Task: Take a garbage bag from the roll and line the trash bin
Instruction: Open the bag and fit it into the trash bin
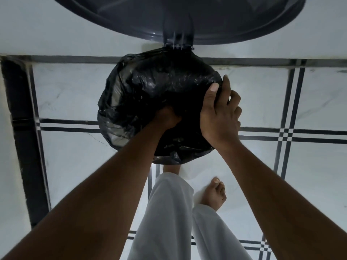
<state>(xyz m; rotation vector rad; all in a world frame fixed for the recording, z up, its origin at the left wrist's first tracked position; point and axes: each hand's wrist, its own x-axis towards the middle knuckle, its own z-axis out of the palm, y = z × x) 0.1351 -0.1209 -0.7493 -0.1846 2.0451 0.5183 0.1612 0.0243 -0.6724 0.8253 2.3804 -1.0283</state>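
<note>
Head view, looking straight down: I see a round trash bin (120, 136) standing on a white tiled floor (300, 102) with dark grid lines, close to the wall. Its mouth is covered all round by a black garbage bag (150, 85), the plastic folded over the rim and sagging into the hollow. The bin's dark lid (206, 19) stands open at the top of the view, hinged at the far edge, which leaves the mouth free for both arms.

My left hand (167, 117) reaches down into the middle of the bag, seemingly pushing the plastic toward the bottom; its fingers are buried in the dark folds, so I cannot tell how far they are curled. My right hand (219, 111) grips the near right rim, thumb inside and fingers (235, 105) curled over the outside, pinching the bag's edge against the bin. I judge this grip keeps the overhang from being dragged in while the other hand presses down.

Below, pale trouser legs (169, 212) and a bare foot (214, 194) stand just beside the bin. No roll of bags is in view
</note>
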